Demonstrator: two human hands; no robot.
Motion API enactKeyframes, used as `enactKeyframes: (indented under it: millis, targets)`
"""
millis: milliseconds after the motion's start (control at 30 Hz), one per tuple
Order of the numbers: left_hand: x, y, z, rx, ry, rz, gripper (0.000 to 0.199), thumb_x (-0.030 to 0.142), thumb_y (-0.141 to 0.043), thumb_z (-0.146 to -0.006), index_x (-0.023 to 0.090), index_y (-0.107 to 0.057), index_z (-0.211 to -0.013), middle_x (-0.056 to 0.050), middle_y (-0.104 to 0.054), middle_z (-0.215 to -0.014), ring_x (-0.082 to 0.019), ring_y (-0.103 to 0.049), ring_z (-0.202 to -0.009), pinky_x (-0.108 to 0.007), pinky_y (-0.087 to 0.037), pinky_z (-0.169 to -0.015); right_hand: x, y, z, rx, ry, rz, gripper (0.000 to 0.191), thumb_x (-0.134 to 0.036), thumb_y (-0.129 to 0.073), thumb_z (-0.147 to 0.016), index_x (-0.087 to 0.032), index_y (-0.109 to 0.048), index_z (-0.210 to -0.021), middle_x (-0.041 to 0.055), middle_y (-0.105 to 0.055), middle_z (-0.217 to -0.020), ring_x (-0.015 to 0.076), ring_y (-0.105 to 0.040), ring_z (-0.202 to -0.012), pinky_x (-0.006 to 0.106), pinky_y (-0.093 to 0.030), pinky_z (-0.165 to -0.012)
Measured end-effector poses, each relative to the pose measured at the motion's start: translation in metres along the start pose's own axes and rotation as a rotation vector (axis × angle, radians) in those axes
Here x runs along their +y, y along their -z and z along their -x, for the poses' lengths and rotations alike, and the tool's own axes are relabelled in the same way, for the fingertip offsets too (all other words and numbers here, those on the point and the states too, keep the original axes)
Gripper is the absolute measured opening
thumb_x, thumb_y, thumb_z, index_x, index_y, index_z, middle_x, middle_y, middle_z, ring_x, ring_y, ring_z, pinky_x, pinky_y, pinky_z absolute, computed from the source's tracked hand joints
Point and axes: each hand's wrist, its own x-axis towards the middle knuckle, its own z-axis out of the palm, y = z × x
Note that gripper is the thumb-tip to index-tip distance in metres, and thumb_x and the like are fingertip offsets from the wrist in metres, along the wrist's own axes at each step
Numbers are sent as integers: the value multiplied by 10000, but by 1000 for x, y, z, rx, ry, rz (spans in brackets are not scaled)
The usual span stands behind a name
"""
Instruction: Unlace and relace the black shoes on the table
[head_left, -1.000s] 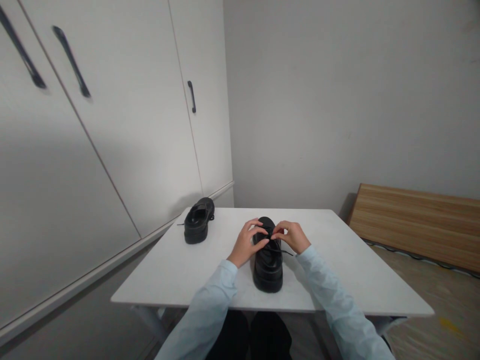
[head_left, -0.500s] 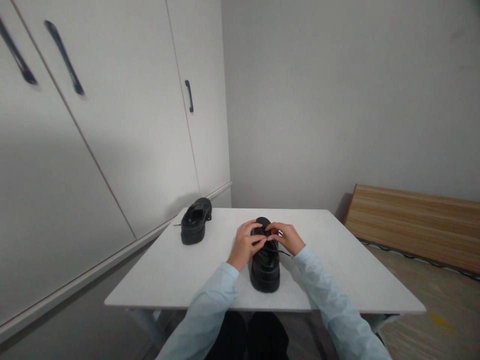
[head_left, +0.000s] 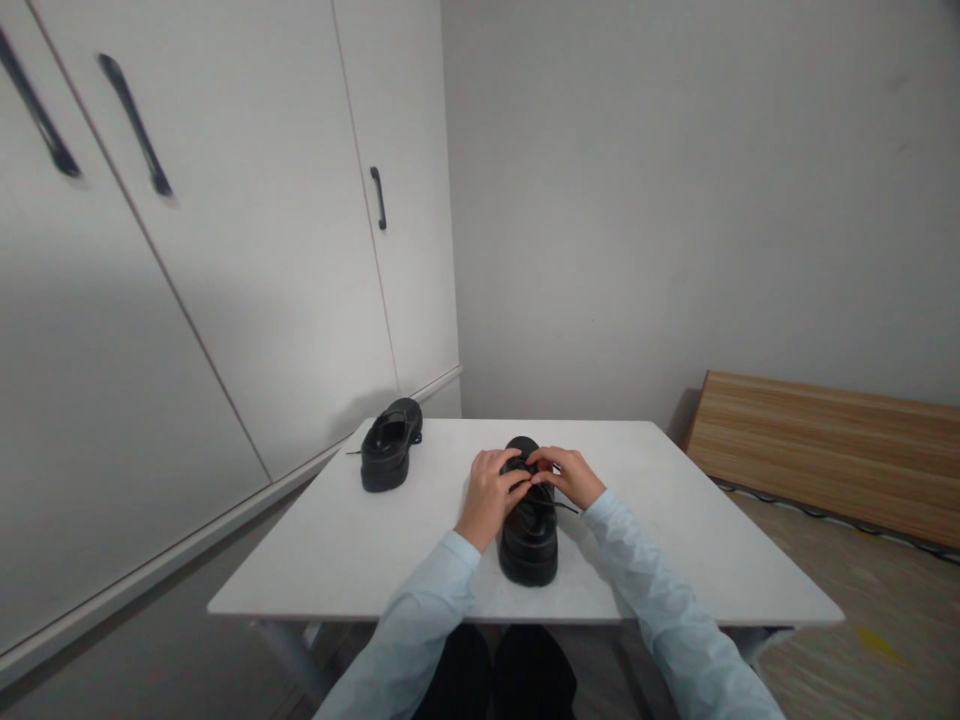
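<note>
A black lace-up shoe (head_left: 529, 550) rests on the white table in front of me, its heel toward me and its toe pointing away. Over its upper, my left hand (head_left: 490, 492) bends in from the left with its fingertips pinched at the laces. From the right, my right hand (head_left: 568, 474) meets it, thumb and fingers closed on the lacing too. The fingertips of both hands nearly touch. One thin dark lace end (head_left: 568, 507) sticks out to the right below my right hand. The fingers hide most of the lacing.
A second black shoe (head_left: 387, 450) stands at the table's back left, a lace end sticking out leftward. The white table (head_left: 337, 560) reaches toward a grey wall. White cabinets (head_left: 247, 250) line the left, and a wooden board (head_left: 817, 450) leans at the right.
The view has shifted very slightly. Both hands stay at the laces, with only a small shift of the fingers; the shoes stay in place.
</note>
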Motion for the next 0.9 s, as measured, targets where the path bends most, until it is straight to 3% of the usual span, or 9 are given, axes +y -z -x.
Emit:
enactKeyframes:
  millis: [133, 333, 533, 900]
  targets:
    - [-1, -4, 2, -6, -3, -23, 205, 361, -541, -852, 273, -722, -892, -52, -623, -1125, -244, -517, -1023, -546, -314, -1010, 2, 0, -1, -26, 4, -15, 195, -305, -668, -758, -209, -648, -926, -6, -611, -699, 148, -570, -662, 250, -441, -656]
    - [1, -1, -1, -69, 7, 19, 268, 430, -533, -841, 250, -729, -871, -72, -633, -1062, -247, -519, -993, -477, -402, -914, 3, -1, -3, -48, 5, -14, 194, -288, -691, -739, -206, -649, -910, -12, -597, -679, 150, -564, -659, 248, -437, -651]
    - [5, 2, -4, -77, 61, -48, 193, 411, -594, -809, 272, -724, -837, -36, -632, -1052, -236, -521, -986, -479, -335, -943, 4, -3, -3, -41, 1, -28, 204, -281, -706, -721, -206, -652, -902, -19, -593, -674, 144, -560, -655, 244, -436, -648]
    - [7, -3, -4, -67, 91, -86, 104, 334, -652, -777, 252, -716, -784, -28, -630, -1045, -233, -525, -976, -452, -344, -908, 6, -9, 1, 39, -53, -71, 184, -331, -669, -751, -190, -637, -866, -34, -555, -629, 134, -536, -624, 252, -424, -632]
